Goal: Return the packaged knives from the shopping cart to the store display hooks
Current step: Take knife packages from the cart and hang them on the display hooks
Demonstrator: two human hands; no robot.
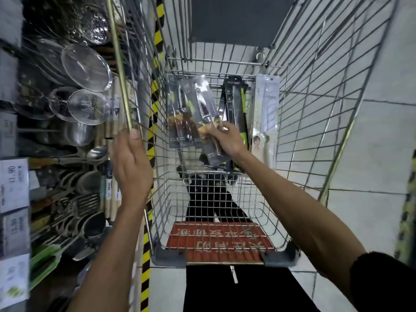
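A wire shopping cart (315, 109) fills the middle of the view. Several packaged knives lie in its basket. My right hand (227, 137) reaches into the cart and grips one packaged knife (206, 106) with a dark card, lifted a little and tilted. Beside it lies a second dark knife pack (180, 113), a black-and-green pack (236, 104) and a white pack (265, 113). My left hand (131, 163) rests on the cart's left rim, its fingers curled against the brass-coloured top rail (119, 64).
On the left stands a display rack of hanging kitchenware: mesh strainers (85, 66), ladles, spatulas and price tags (13, 185). Yellow-black hazard tape (155, 91) marks the shelf base. A red sign (216, 239) lies at the cart's near end. Tiled floor is on the right.
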